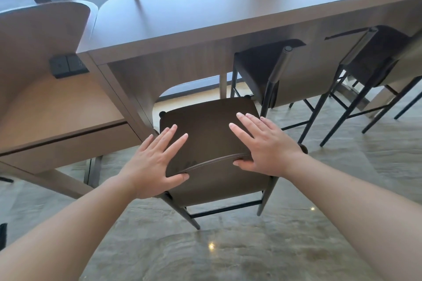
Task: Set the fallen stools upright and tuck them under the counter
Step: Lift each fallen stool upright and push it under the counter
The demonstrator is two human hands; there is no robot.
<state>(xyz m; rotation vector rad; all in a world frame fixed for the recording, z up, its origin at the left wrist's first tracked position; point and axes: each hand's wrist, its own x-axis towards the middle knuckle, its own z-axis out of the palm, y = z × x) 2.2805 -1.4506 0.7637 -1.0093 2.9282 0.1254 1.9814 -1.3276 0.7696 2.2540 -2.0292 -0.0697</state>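
While a lower wooden desk (59, 107) with a black socket plate (68, 65) is sitting at the far left, the left hand (153, 162) is lying flat with fingers spread on the near stool (210, 141), thumb hooking under its piped back edge. The right hand (262, 146) is pressing down likewise, fingers splayed, thumb curling under the same edge. This stool is standing upright on thin dark metal legs, its square brown padded seat partly beneath the smooth wood-grain counter (228, 9). Further right, two matching stools (274, 75) (376, 57) are standing tucked under the counter on the glossy marbled floor (251, 253).
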